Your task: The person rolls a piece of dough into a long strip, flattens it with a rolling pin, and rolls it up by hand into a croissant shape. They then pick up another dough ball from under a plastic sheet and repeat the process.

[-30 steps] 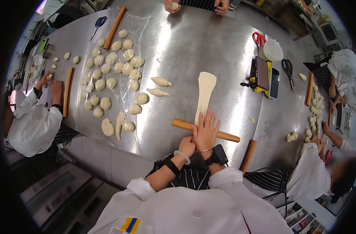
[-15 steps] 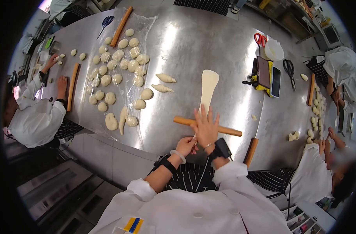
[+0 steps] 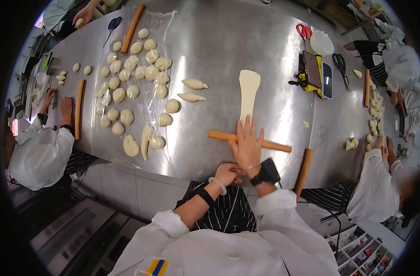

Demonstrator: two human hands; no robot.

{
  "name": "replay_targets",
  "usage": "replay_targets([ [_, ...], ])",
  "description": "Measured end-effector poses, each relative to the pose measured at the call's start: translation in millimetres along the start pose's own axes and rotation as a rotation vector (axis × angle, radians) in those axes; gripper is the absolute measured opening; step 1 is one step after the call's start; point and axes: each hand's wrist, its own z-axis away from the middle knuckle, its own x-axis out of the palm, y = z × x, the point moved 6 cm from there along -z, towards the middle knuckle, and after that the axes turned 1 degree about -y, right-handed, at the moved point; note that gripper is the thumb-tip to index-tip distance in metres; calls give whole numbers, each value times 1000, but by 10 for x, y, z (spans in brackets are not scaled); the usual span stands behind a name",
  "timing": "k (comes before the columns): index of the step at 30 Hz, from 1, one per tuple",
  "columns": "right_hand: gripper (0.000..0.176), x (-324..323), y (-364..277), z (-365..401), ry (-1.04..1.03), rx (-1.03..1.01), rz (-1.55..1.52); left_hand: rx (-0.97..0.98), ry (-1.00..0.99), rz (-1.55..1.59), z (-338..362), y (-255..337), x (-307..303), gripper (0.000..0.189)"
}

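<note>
A person in a white jacket works a long strip of dough (image 3: 249, 92) on a steel bench (image 3: 247, 41). The right hand (image 3: 247, 145) lies flat across the middle of a wooden rolling pin (image 3: 276, 146), its grip released and the fingers spread over the wood. The pin lies crosswise on the near end of the strip, which runs straight away from the person and widens to a rounded end. The left hand (image 3: 228, 174) sits at the bench's near edge, just beside the right wrist, its grip clenched; what it closes on, if anything, cannot be told.

To the left of the strip lie two rolled, pointed pieces of dough (image 3: 195, 84), and beyond them rows of dough balls (image 3: 136, 73) on a sheet of clear plastic (image 3: 166, 23). A second rolling pin (image 3: 304, 166) rests at the bench edge to the person's right. Farther off on that side are two phones (image 3: 327, 80), red scissors (image 3: 304, 31), black scissors (image 3: 342, 69) and a white bowl (image 3: 321, 43).

At the left end of the bench a co-worker's hand (image 3: 66, 108) rests just beside another rolling pin (image 3: 78, 108). A second co-worker (image 3: 380, 184) bends over small pieces of dough at the right end.
</note>
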Motion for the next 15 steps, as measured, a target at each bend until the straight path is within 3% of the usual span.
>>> replay_targets([
  [4, 68, -108, 95, -410, 93, 35, 64, 35, 7, -6, 37, -31, 27, 23],
  [8, 66, 19, -61, 418, -52, 67, -25, 66, 7, -32, 106, -135, -86, 22],
  [10, 64, 61, -90, 646, -117, 97, -94, 346, 262, -499, 136, 10, -193, 26],
  [11, 64, 105, -21, 593, -117, 92, -88, 351, 263, -493, 103, -24, -180, 26],
  [13, 61, 79, 142, 247, -48, 41, -133, 539, 606, -719, 230, 298, -197, 25],
  [15, 58, -18, 259, -83, 4, 33, -234, 571, 704, -780, 248, 519, -89, 26],
])
